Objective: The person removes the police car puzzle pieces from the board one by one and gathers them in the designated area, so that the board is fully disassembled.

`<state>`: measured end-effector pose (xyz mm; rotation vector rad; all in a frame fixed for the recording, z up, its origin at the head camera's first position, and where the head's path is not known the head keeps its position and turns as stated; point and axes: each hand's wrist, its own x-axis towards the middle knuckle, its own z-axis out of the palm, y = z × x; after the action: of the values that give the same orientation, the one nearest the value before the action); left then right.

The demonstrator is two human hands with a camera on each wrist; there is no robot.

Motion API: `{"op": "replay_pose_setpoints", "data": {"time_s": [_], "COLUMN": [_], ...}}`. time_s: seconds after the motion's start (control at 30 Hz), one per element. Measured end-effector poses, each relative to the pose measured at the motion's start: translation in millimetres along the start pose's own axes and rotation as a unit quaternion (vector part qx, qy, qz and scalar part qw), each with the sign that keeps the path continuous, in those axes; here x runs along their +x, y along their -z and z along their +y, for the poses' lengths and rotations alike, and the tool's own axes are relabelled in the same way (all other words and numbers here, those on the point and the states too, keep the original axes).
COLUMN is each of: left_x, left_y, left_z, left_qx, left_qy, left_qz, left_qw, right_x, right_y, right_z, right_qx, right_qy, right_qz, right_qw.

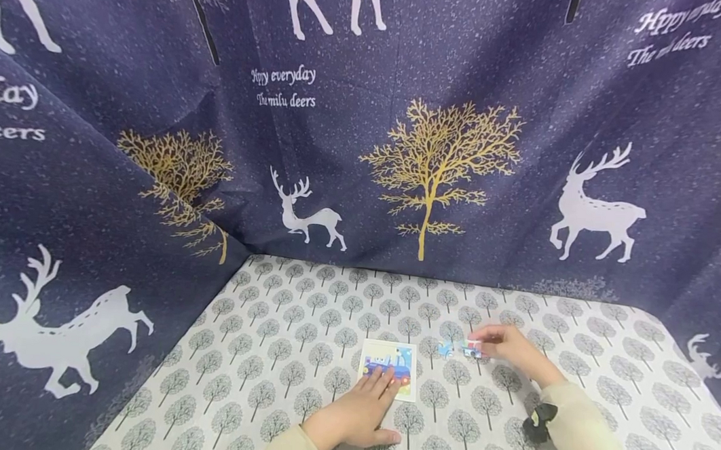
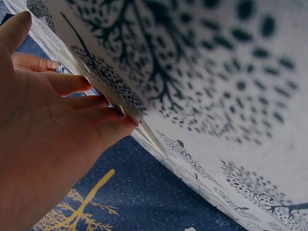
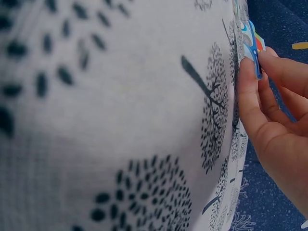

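Note:
My left hand (image 1: 360, 408) lies with fingers extended on a white-bordered puzzle board (image 1: 384, 352) that shows a blue vehicle. In the left wrist view the fingertips touch the thin board (image 2: 151, 137), seen nearly edge-on. Over to the right, my right hand (image 1: 508, 346) pinches a small puzzle piece (image 1: 472, 348) coloured blue, white and red. The right wrist view shows that piece held between thumb and fingers (image 3: 274, 67). A light blue puzzle piece (image 1: 446, 349) sits just left of the pinched one; whether the two touch is too small to tell.
A white cloth (image 1: 294, 317) printed with grey trees covers the table. Behind and to the left hangs a dark blue curtain (image 1: 352, 150) with white deer and golden trees. A dark ornament (image 1: 538, 423) is on the right sleeve's cuff.

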<state>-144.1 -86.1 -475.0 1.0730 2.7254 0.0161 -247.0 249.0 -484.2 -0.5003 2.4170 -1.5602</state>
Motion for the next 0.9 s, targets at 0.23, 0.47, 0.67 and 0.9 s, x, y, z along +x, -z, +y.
{"op": "replay_pose_setpoints", "data": {"time_s": [0.23,0.47,0.67,0.9], "left_x": [0.4,-0.1,0.1,0.2], "left_y": [-1.8,0.4,-0.3,0.1], "left_z": [-0.6,-0.3,-1.0,-1.1], "left_qx": [0.003,0.000,-0.001,-0.003], "left_qy": [0.000,0.000,0.001,0.001], "left_qz": [0.000,0.003,0.004,0.000], "left_qw": [1.0000,1.0000,1.0000,1.0000], "right_x": [1.7,2.4,4.5,6.0], "right_y": [-0.7,-0.9,-2.7,-5.4], "right_z": [6.2,5.7,7.0,6.3], "right_qx": [0.002,-0.029,-0.059,-0.087], "right_qy": [0.002,-0.002,0.007,0.002], "right_qz": [-0.007,0.004,0.013,0.032], "right_qw": [1.0000,0.9996,0.9981,0.9957]}}
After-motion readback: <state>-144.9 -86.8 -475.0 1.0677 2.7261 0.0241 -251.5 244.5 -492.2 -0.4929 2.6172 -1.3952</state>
